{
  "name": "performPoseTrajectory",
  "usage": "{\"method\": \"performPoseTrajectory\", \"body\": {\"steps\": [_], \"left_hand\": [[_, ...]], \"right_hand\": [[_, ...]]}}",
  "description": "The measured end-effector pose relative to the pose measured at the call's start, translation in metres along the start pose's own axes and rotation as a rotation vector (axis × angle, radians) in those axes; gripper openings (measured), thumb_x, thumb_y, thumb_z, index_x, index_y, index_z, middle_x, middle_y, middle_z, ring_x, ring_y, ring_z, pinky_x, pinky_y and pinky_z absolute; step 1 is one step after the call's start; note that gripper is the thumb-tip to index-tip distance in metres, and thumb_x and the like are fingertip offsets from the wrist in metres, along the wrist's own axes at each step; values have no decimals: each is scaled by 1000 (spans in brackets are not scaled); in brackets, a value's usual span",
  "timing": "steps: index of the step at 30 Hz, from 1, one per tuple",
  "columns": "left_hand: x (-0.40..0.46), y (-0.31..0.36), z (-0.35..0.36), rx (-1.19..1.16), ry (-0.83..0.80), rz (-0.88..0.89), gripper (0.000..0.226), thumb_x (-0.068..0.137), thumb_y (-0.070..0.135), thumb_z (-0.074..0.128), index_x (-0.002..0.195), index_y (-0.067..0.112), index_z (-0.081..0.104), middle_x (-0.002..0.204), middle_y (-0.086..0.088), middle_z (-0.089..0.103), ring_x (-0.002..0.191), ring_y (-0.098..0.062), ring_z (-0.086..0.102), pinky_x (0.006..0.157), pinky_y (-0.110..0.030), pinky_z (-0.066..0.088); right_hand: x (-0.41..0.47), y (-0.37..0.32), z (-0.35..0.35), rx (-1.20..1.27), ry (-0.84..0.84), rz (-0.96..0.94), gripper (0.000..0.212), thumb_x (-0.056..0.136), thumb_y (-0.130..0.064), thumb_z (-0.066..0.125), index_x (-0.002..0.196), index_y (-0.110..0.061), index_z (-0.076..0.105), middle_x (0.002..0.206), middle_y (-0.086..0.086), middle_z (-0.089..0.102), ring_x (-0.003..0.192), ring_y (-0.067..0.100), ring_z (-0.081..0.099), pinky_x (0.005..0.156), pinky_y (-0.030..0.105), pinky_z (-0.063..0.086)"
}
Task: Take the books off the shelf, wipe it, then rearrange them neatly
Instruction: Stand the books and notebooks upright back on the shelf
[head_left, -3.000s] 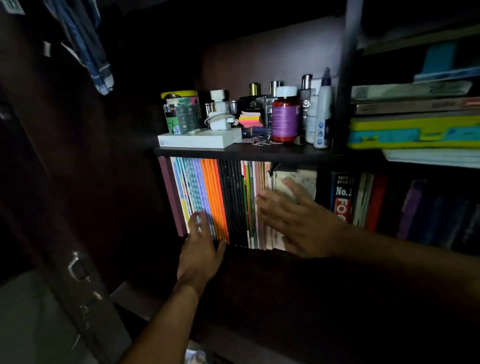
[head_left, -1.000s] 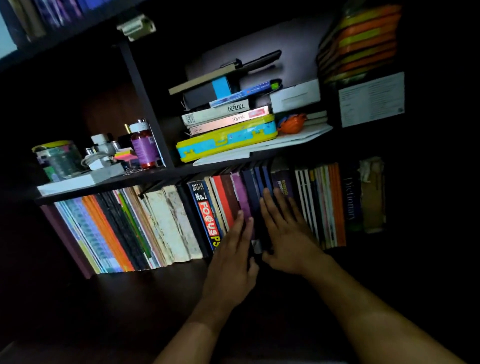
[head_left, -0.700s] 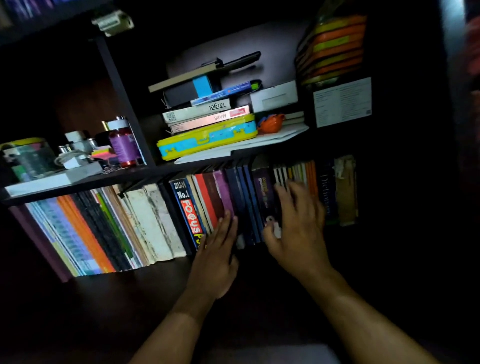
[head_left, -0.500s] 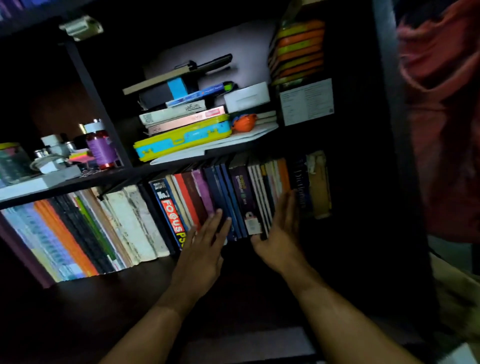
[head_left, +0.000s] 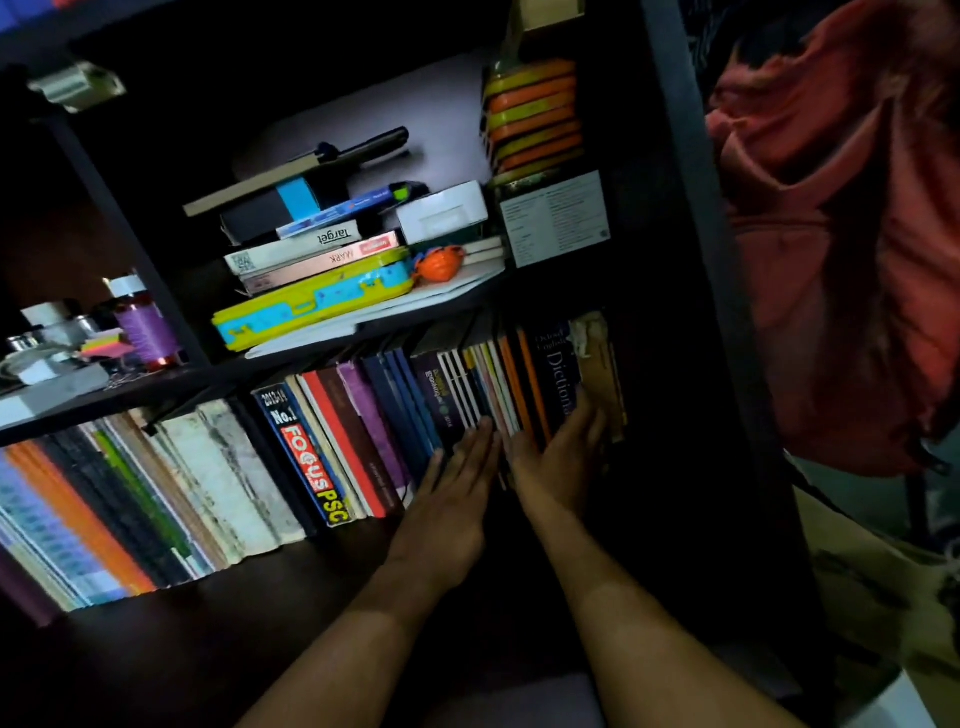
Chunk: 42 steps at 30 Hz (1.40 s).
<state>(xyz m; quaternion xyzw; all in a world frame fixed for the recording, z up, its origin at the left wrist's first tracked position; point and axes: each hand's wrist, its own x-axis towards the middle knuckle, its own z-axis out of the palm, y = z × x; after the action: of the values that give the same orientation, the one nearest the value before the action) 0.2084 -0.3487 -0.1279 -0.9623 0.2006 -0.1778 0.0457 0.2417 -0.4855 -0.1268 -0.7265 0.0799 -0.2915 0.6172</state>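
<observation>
A row of books (head_left: 311, 457) stands upright on the dark shelf (head_left: 182, 639) — spines outward. The left hand (head_left: 447, 499) lies flat with fingers straight, tips touching the blue spines at its 12 o'clock. Just at its 3 o'clock, the right hand (head_left: 556, 462) presses straight fingers against the dictionary (head_left: 558, 374) — thin orange books between the two hands.
</observation>
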Motion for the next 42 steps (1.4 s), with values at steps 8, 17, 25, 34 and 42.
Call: {"method": "performPoseTrajectory", "body": {"steps": [8, 17, 25, 34, 42], "left_hand": [[-12, 13, 10, -160, 237, 72, 92, 96, 0, 53, 163, 28, -4, 169, 7, -19, 157, -12, -3, 127, -34, 8], [-6, 0, 23, -419, 284, 92, 99, 90, -6, 54, 160, 31, -5, 167, 8, -25, 157, -14, -4, 125, -42, 26], [-10, 1, 6, -538, 267, 38, 86, 92, 0, 59, 162, 27, 17, 165, 14, -27, 157, -17, 8, 115, -39, 41], [-8, -1, 7, -704, 363, -42, 82, 88, 0, 62, 153, 36, 27, 166, 9, 2, 138, -22, 41, 94, -42, 56], [-8, -5, 14, -1021, 63, -73, 109, 97, 15, 65, 153, 48, -23, 161, 24, -15, 148, 2, -2, 117, -27, 11]], "right_hand": [[20, 4, -3, 146, 14, 159, 90, 98, -32, 62, 163, -21, 2, 165, -2, 2, 145, 29, 31, 102, 28, 34], [0, -5, 5, -277, -20, -244, 65, 102, -20, 52, 159, -23, 22, 161, 2, 23, 146, 24, 29, 120, 43, 27], [4, 2, 12, -455, -135, -270, 59, 108, -32, 30, 159, -42, 1, 166, 0, 9, 152, 29, 17, 120, 57, 22], [1, 1, 6, -383, -133, -244, 68, 100, -44, 34, 160, -39, 4, 164, -3, 11, 152, 26, 17, 122, 56, 21], [-3, 3, -8, -283, -165, -98, 66, 105, -38, 47, 161, -32, 13, 167, -9, 9, 151, 14, 17, 115, 31, 16]]}}
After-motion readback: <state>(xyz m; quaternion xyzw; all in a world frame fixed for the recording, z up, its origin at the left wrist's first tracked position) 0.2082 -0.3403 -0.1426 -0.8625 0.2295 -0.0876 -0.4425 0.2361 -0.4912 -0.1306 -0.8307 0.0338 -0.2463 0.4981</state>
